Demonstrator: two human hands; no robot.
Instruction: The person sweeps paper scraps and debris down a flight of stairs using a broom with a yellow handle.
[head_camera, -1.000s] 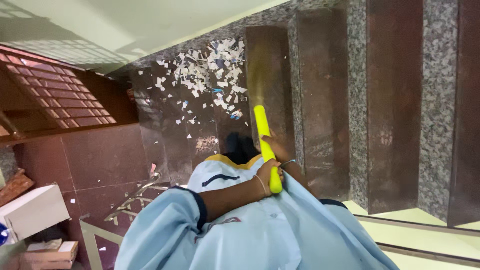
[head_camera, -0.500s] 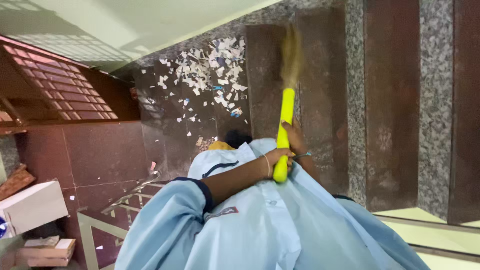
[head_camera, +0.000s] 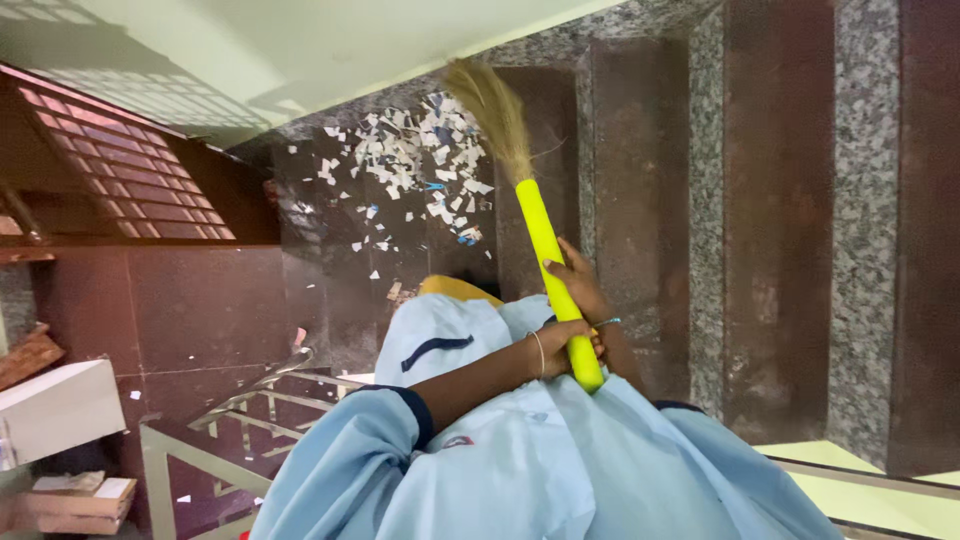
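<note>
Two hands: left hand and right hand clenched on broom | bristles swung from step to paper scraps beyond hands | scraps reached.

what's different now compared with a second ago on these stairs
The broom swung left: its straw head, over the steps half a second ago, now reaches the paper scraps on the landing. The left hand and right hand kept their grip on the yellow handle. The scraps lie much as before.

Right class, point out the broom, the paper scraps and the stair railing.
broom (head_camera: 546, 258): head view, on its yellow handle.
paper scraps (head_camera: 412, 150): head view, middle of the pile.
stair railing (head_camera: 240, 412): head view, on a metal bar.
</note>
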